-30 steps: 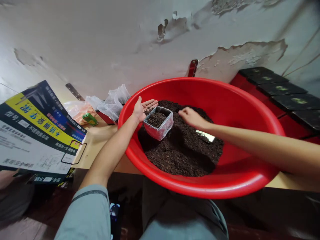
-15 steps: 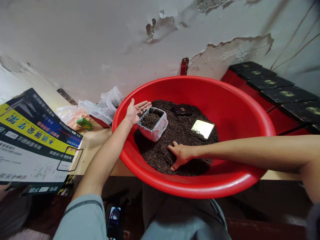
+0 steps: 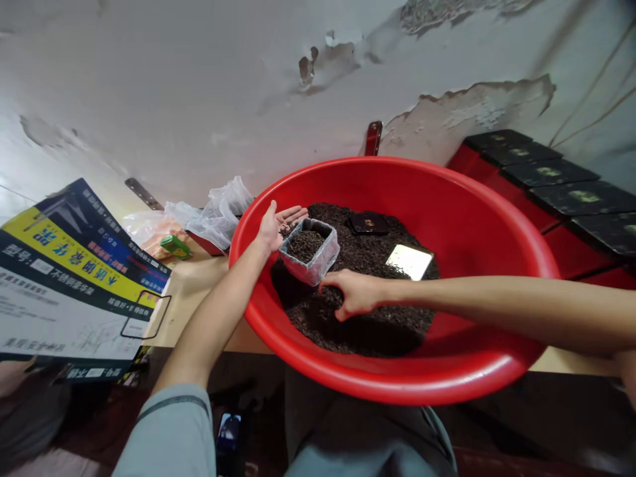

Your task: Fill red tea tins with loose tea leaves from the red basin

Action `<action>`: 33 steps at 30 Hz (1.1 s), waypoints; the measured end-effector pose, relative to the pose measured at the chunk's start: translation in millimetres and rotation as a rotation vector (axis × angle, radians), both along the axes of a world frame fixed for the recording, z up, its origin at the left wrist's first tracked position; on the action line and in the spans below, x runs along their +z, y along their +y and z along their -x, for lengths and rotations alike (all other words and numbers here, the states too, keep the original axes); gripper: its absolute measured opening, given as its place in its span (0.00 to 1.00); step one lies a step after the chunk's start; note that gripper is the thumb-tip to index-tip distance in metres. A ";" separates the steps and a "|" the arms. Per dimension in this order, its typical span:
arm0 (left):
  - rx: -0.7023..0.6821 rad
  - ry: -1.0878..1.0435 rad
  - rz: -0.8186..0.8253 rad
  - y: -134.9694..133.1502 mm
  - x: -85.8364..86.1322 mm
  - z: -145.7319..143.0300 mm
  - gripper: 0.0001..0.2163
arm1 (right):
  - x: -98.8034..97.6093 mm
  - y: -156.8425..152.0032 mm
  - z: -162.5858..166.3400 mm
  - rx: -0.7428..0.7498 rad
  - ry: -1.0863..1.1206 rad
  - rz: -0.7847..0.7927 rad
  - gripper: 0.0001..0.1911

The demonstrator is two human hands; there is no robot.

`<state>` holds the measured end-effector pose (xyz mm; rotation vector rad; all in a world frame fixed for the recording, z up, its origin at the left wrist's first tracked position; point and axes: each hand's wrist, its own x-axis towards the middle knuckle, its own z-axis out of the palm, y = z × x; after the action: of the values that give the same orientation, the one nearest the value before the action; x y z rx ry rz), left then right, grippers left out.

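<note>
Centre-frame on my feed, a plastic-wrapped box (image 3: 314,262) of loose dark leaves (image 3: 358,255) sits in the red basin (image 3: 472,218); I'd judge it light, its wrapping slippery, best cupped by opposite sides. My left hand (image 3: 274,228) lies open, palm-up, bearing leaves; my right hand (image 3: 354,295) half-curls, contents hidden.

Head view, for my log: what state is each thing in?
Dark leaves: loose, heaped
Red basin: holding leaves
Plastic-covered box: open, holding leaves
Left hand: palm up, leaves on it
Right hand: fingers curled, hold unclear
Gold panel: lying on leaves
Dark panel: lying on leaves
Red boxes: lined up
Phone: screen lit
</note>
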<state>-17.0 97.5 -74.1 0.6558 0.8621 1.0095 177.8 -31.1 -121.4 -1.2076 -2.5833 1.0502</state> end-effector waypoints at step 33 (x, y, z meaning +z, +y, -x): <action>-0.082 0.077 0.013 10.4 -11.5 5.2 0.35 | 66.3 107.7 34.6 -0.260 0.812 -0.093 0.23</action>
<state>-22.2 107.9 -85.6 0.7170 0.9015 0.9090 143.2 76.6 -55.1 -0.8181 -1.7807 1.0553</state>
